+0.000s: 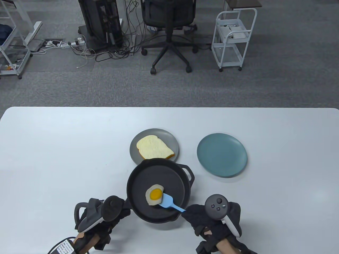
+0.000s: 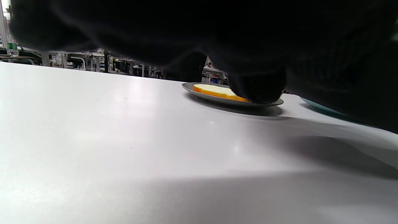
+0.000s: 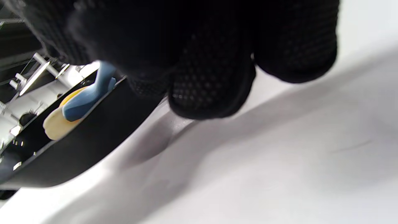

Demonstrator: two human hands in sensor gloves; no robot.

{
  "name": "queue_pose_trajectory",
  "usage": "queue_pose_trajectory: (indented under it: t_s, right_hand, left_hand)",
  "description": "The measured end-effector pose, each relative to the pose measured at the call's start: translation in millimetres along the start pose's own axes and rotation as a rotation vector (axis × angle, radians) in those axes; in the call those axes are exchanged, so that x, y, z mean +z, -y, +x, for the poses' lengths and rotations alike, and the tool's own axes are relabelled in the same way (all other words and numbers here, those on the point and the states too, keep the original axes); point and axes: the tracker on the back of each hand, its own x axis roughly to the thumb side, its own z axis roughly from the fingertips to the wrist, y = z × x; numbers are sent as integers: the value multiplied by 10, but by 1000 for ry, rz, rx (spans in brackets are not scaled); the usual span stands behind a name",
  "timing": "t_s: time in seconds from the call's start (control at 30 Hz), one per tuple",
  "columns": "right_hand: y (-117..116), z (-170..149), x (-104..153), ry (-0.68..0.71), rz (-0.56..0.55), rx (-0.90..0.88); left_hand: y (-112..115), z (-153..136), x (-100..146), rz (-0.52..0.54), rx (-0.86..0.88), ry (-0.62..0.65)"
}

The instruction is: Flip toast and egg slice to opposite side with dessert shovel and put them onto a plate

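Table view: my right hand point(image 1: 212, 219) grips the handle end of the blue dessert shovel point(image 1: 169, 202); its blade tip sits at the edge of the fried egg slice point(image 1: 154, 195), which lies in the black skillet point(image 1: 159, 185). My left hand point(image 1: 102, 214) is at the skillet's handle; I cannot tell whether the fingers wrap it. The toast point(image 1: 154, 150) already rests on the grey plate point(image 1: 169, 137); the teal plate point(image 1: 222, 154) is bare.

Left wrist view: the glove blocks most of the frame; finger pose unreadable. Toast and grey plate sit beyond on the desk point(image 2: 124, 149).

Right wrist view: curled fingers point(image 3: 205, 90) above the skillet rim, shovel blade against the egg.

Judgement: the egg looks light, thin and rubbery, likely to skid on the pan. Slide the blade fully beneath its middle.
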Motion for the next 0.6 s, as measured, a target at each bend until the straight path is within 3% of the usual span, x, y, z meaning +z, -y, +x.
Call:
queue_pose_trajectory:
  t_s: [0.13,0.3,0.6]
  right_hand:
    - [-25,-82,-32,-89,40,-73]
    - [-78,-110,-79,-99,97,-138]
    - [-27,31,2,-32,-69,80]
  left_hand:
    - [-9,16,18,27,-15,-1]
    - [-2,92,51,43,-45,17]
    - [-16,189,109,96,-132,20]
